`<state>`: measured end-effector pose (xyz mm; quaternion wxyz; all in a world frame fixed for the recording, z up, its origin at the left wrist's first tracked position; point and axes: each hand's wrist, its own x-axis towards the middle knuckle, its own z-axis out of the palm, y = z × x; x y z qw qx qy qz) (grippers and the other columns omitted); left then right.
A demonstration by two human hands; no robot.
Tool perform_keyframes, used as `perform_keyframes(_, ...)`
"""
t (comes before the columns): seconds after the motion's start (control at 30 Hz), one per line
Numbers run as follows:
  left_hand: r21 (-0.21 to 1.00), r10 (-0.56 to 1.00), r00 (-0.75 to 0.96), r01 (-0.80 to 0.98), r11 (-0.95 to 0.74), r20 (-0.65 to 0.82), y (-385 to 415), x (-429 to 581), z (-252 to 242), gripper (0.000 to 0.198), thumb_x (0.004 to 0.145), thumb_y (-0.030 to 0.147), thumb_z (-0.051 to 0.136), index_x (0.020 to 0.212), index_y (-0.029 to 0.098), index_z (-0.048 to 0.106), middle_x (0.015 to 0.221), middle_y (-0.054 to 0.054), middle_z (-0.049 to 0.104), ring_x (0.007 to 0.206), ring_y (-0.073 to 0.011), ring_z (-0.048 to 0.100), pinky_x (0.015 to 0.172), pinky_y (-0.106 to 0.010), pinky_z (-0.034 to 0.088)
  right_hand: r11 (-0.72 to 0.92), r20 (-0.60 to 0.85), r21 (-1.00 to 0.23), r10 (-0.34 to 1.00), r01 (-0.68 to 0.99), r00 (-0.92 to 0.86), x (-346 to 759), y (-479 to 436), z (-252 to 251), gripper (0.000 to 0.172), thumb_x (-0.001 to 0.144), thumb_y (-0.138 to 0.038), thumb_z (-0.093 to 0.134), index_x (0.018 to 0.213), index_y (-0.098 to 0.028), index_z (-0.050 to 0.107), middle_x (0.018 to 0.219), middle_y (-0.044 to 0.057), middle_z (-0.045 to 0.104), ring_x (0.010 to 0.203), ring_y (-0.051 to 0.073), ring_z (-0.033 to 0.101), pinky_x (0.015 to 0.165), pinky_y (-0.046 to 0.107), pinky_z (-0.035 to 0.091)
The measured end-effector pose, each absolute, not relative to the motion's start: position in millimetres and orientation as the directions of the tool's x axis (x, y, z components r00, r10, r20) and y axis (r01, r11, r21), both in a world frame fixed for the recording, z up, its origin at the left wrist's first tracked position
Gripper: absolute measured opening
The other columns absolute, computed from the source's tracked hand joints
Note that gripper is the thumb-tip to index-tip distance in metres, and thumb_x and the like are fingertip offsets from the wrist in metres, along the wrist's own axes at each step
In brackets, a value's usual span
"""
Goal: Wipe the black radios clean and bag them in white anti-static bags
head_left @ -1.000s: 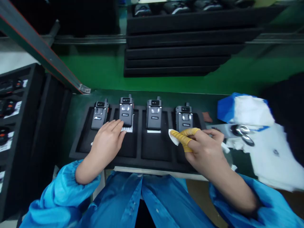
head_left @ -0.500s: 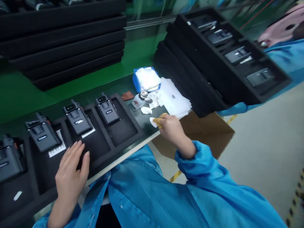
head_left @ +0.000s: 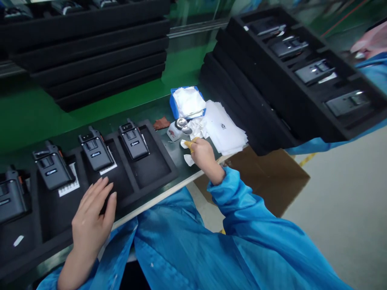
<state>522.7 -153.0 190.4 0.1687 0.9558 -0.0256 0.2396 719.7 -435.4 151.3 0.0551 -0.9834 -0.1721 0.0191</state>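
A black foam tray [head_left: 157, 177] lies along the bench edge with several black handheld radios [head_left: 133, 141] standing in its slots. My left hand [head_left: 92, 217] rests flat on the tray's front part, fingers stretched out, holding nothing. My right hand [head_left: 202, 153], with yellow finger cots, is closed on a small white wipe [head_left: 189, 160] on the green bench surface just right of the tray, near a small metal-capped bottle [head_left: 178, 125].
A blue box of white wipes [head_left: 187, 101] and a pile of white sheets [head_left: 225, 129] lie right of the tray. Stacked black foam trays [head_left: 99, 56] stand behind; another stack with radios [head_left: 290, 68] rises on the right. A co-worker's blue sleeve [head_left: 373, 70] shows far right.
The view swung to the right. My right hand left the tray's rightmost radio and moved to the bench near the bottle with the wipe. My left hand slid back to the tray's front.
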Motion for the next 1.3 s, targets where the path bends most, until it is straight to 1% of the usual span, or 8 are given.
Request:
perform_keyframes(0.17, 0.327, 0.014, 0.880, -0.161, -0.931, 0.474, -160.8, 535.2, 188.5, 0.041, 0.087, 0.015, 0.061, 0.127, 0.025, 0.059, 0.123, -0.010, 0.068, 0.113, -0.0277, 0.066, 0.101, -0.047, 0.053, -0.964, 0.374, -0.070, 0.212, 0.256, 0.903, 727.3, -459.8, 181.5, 0.030, 0.080, -0.017, 0.043, 0.085, -0.015, 0.073, 0.085, 0.011, 0.065, 0.073, 0.020, 0.051, 0.064, 0.032, 0.036)
perform_keyframes(0.23, 0.346, -0.015, 0.883, -0.199, -0.917, 0.469, -167.6, 545.4, 186.5, 0.033, 0.088, 0.016, 0.060, 0.120, 0.021, 0.063, 0.121, -0.012, 0.069, 0.115, -0.0286, 0.065, 0.102, -0.049, 0.052, -0.950, 0.452, -0.067, 0.242, 0.304, 0.858, 737.9, -455.4, 193.9, 0.032, 0.084, -0.021, 0.043, 0.090, -0.016, 0.073, 0.087, 0.010, 0.065, 0.076, 0.020, 0.051, 0.065, 0.031, 0.036)
perform_keyframes(0.33, 0.351, -0.055, 0.897, -0.227, -0.909, 0.440, -181.3, 560.6, 184.1, 0.022, 0.090, 0.019, 0.057, 0.110, 0.018, 0.067, 0.118, -0.013, 0.070, 0.119, -0.0297, 0.062, 0.104, -0.052, 0.049, -0.894, 0.373, -0.025, 0.407, 0.448, 0.834, 754.3, -438.4, 202.5, 0.034, 0.084, -0.019, 0.041, 0.092, -0.016, 0.074, 0.086, 0.010, 0.064, 0.078, 0.020, 0.051, 0.067, 0.033, 0.032)
perform_keyframes(0.47, 0.320, -0.086, 0.910, -0.229, -0.919, 0.405, -194.5, 574.8, 181.7, 0.024, 0.094, 0.021, 0.050, 0.108, 0.017, 0.068, 0.120, -0.013, 0.070, 0.123, -0.0287, 0.060, 0.107, -0.054, 0.046, -0.810, 0.261, 0.035, 0.573, 0.585, 0.777, 766.3, -428.1, 202.8, 0.028, 0.077, -0.015, 0.044, 0.073, -0.017, 0.072, 0.075, 0.009, 0.061, 0.074, 0.019, 0.049, 0.072, 0.036, 0.027)
perform_keyframes(0.7, 0.287, -0.077, 0.953, -0.164, -0.944, 0.294, -200.2, 585.1, 172.5, 0.034, 0.096, 0.023, 0.045, 0.122, 0.009, 0.062, 0.135, -0.019, 0.060, 0.130, -0.0328, 0.053, 0.111, -0.063, 0.036, -0.750, 0.421, -0.013, 0.595, 0.661, 0.684, 764.5, -391.2, 218.9, 0.028, 0.084, -0.017, 0.045, 0.076, -0.021, 0.071, 0.077, 0.006, 0.059, 0.079, 0.019, 0.049, 0.082, 0.044, 0.026)
perform_keyframes(0.83, 0.307, -0.083, 0.960, -0.166, -0.937, 0.266, -201.0, 585.7, 168.3, 0.036, 0.095, 0.022, 0.045, 0.124, 0.007, 0.061, 0.136, -0.020, 0.058, 0.131, -0.0322, 0.052, 0.112, -0.059, 0.038, -0.628, 0.363, -0.005, 0.724, 0.779, 0.586, 757.6, -330.2, 216.8, 0.039, 0.091, -0.013, 0.034, 0.079, -0.022, 0.070, 0.080, 0.004, 0.059, 0.084, 0.018, 0.048, 0.090, 0.046, 0.025)
perform_keyframes(1.03, 0.298, -0.107, 0.953, -0.193, -0.935, 0.282, -200.0, 588.4, 170.0, 0.035, 0.094, 0.019, 0.045, 0.119, 0.003, 0.063, 0.132, -0.020, 0.062, 0.127, -0.0308, 0.056, 0.107, -0.052, 0.047, -0.486, 0.232, 0.055, 0.856, 0.872, 0.463, 759.4, -283.5, 196.7, 0.037, 0.093, -0.011, 0.037, 0.076, -0.021, 0.068, 0.081, 0.004, 0.061, 0.088, 0.018, 0.045, 0.097, 0.046, 0.021)
perform_keyframes(1.3, 0.345, -0.085, 0.963, -0.173, -0.923, 0.256, -200.0, 588.2, 171.5, 0.034, 0.095, 0.018, 0.045, 0.121, 0.006, 0.062, 0.134, -0.017, 0.061, 0.129, -0.0290, 0.055, 0.109, -0.050, 0.046, -0.590, 0.233, 0.068, 0.794, 0.805, 0.562, 765.0, -303.0, 194.9, 0.042, 0.093, -0.009, 0.033, 0.068, -0.019, 0.065, 0.080, 0.004, 0.056, 0.086, 0.018, 0.047, 0.094, 0.045, 0.024)
